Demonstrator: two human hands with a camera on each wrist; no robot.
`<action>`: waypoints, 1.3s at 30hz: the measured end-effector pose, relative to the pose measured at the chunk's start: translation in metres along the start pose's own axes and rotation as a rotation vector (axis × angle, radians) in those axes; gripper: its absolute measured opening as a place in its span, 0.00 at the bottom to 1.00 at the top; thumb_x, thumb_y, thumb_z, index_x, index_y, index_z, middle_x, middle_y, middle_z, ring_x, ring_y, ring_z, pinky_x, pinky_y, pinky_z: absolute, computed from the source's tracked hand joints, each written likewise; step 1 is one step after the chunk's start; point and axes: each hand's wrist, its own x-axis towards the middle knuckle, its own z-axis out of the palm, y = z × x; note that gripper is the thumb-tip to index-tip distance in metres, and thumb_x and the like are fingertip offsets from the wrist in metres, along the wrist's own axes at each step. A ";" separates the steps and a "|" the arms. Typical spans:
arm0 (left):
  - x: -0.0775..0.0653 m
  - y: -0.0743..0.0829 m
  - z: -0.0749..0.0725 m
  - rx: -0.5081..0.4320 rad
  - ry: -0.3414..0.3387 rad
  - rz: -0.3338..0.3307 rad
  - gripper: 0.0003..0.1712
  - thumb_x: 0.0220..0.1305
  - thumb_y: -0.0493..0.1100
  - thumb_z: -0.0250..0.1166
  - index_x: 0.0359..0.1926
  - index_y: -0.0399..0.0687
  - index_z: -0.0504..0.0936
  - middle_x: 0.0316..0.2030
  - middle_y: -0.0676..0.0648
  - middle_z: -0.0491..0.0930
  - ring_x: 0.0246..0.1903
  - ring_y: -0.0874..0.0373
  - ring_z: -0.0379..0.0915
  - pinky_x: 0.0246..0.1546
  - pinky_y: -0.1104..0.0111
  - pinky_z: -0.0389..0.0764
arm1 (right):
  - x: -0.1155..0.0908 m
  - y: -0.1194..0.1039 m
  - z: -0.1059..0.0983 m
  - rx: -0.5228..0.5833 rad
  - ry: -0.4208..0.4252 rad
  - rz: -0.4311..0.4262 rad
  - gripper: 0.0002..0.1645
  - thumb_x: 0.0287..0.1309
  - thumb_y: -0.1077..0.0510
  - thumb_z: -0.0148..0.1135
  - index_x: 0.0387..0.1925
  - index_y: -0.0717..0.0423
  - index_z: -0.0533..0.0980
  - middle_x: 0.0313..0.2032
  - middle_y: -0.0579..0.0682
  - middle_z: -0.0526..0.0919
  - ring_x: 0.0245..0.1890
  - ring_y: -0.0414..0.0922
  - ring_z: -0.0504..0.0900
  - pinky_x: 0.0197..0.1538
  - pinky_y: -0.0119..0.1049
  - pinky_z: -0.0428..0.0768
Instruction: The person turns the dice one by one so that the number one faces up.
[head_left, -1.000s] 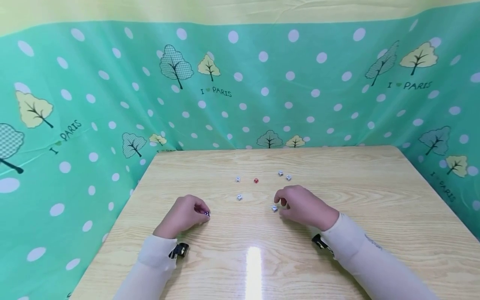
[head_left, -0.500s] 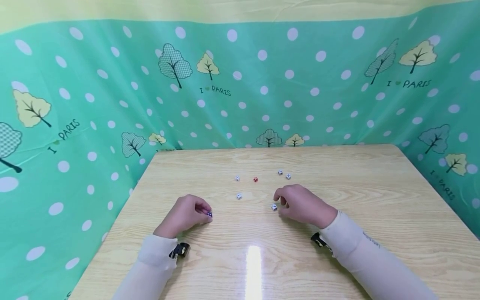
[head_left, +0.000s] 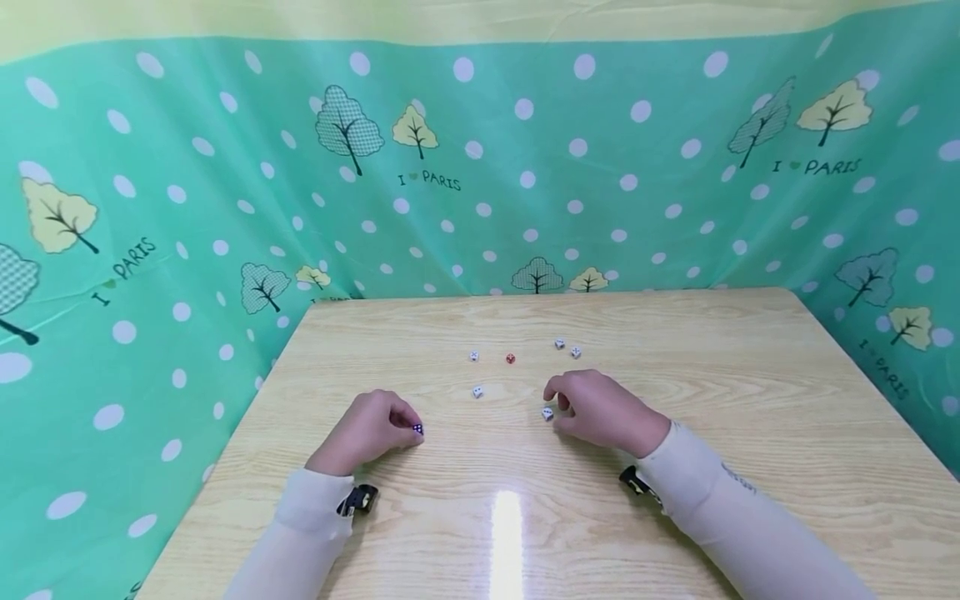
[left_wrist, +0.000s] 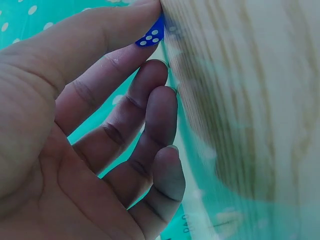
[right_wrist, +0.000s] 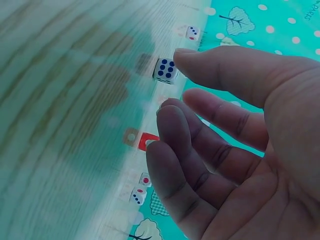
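Note:
At the left of the table, my left hand (head_left: 369, 429) pinches a blue die (head_left: 417, 429) with white pips between thumb and index finger. The left wrist view shows only part of this blue die (left_wrist: 151, 36), low at the tabletop. My right hand (head_left: 603, 410) has its fingers loosely bent around a white die (head_left: 547, 413). In the right wrist view, the thumb is close beside the white die (right_wrist: 165, 69), which has a blue six facing the camera; the other fingers stand apart from it. Whether the thumb touches it is hard to tell.
Beyond the hands, a red die (head_left: 511, 358) lies on the wooden table (head_left: 675, 333). White dice lie about it: one at the back left (head_left: 474, 356), one nearer (head_left: 477, 392), and a pair at the back right (head_left: 575, 352). A patterned green cloth (head_left: 450, 167) surrounds the table.
The fingers of my left hand have shifted slightly right with the blue die, and more of its face shows. The right hand has stayed around the white die.

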 end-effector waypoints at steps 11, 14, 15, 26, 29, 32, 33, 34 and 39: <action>0.000 0.001 0.002 -0.009 0.003 0.013 0.09 0.51 0.41 0.83 0.27 0.58 0.89 0.28 0.59 0.84 0.31 0.62 0.77 0.36 0.65 0.79 | 0.003 0.002 0.007 0.008 0.002 -0.028 0.17 0.56 0.60 0.74 0.49 0.54 0.84 0.31 0.41 0.80 0.31 0.38 0.74 0.40 0.36 0.76; 0.000 0.000 0.001 -0.012 0.002 0.012 0.09 0.51 0.41 0.83 0.28 0.58 0.89 0.28 0.59 0.84 0.31 0.62 0.77 0.36 0.65 0.79 | 0.005 0.002 0.009 0.005 -0.011 -0.036 0.15 0.57 0.61 0.73 0.47 0.54 0.84 0.29 0.41 0.79 0.29 0.38 0.74 0.40 0.36 0.76; 0.000 0.000 0.001 -0.014 0.001 0.011 0.09 0.51 0.41 0.82 0.28 0.58 0.89 0.28 0.59 0.84 0.31 0.62 0.77 0.36 0.65 0.79 | 0.005 0.002 0.010 0.005 -0.014 -0.040 0.14 0.58 0.61 0.72 0.46 0.54 0.84 0.29 0.41 0.79 0.29 0.38 0.74 0.39 0.36 0.76; -0.001 0.002 0.001 -0.007 -0.014 0.000 0.08 0.52 0.40 0.82 0.28 0.57 0.89 0.29 0.59 0.85 0.32 0.62 0.77 0.38 0.65 0.79 | 0.005 -0.001 0.011 -0.023 0.001 -0.045 0.05 0.59 0.62 0.73 0.33 0.49 0.84 0.28 0.38 0.80 0.28 0.37 0.73 0.36 0.33 0.76; 0.000 0.004 0.001 -0.003 -0.019 -0.003 0.09 0.52 0.40 0.82 0.28 0.57 0.89 0.29 0.59 0.85 0.33 0.62 0.77 0.38 0.65 0.79 | 0.004 0.000 0.011 -0.033 0.009 -0.056 0.05 0.58 0.62 0.73 0.33 0.49 0.84 0.28 0.38 0.81 0.28 0.37 0.73 0.36 0.33 0.75; 0.000 0.005 0.002 -0.005 -0.021 0.003 0.08 0.52 0.40 0.82 0.28 0.57 0.89 0.29 0.58 0.85 0.32 0.62 0.77 0.37 0.65 0.79 | 0.003 0.002 0.011 -0.035 0.015 -0.058 0.05 0.58 0.63 0.73 0.33 0.49 0.84 0.28 0.38 0.80 0.28 0.37 0.73 0.35 0.33 0.75; 0.001 0.005 0.002 -0.005 -0.023 0.005 0.08 0.52 0.40 0.82 0.28 0.58 0.89 0.29 0.59 0.85 0.32 0.62 0.77 0.37 0.65 0.79 | 0.002 0.002 0.011 -0.036 0.012 -0.057 0.04 0.58 0.62 0.73 0.32 0.50 0.84 0.27 0.38 0.80 0.27 0.37 0.73 0.35 0.33 0.75; 0.000 0.004 0.002 -0.004 -0.024 0.007 0.08 0.52 0.40 0.82 0.28 0.58 0.89 0.29 0.59 0.84 0.32 0.62 0.77 0.37 0.65 0.78 | 0.002 0.002 0.011 -0.036 0.009 -0.054 0.04 0.59 0.62 0.72 0.33 0.50 0.85 0.27 0.37 0.79 0.28 0.37 0.73 0.35 0.32 0.74; -0.001 0.002 0.002 -0.002 -0.018 0.017 0.09 0.51 0.41 0.82 0.27 0.58 0.89 0.27 0.59 0.84 0.30 0.62 0.77 0.35 0.66 0.78 | -0.001 0.001 0.013 -0.053 0.011 -0.084 0.05 0.59 0.62 0.71 0.31 0.49 0.83 0.26 0.37 0.77 0.27 0.36 0.71 0.37 0.33 0.74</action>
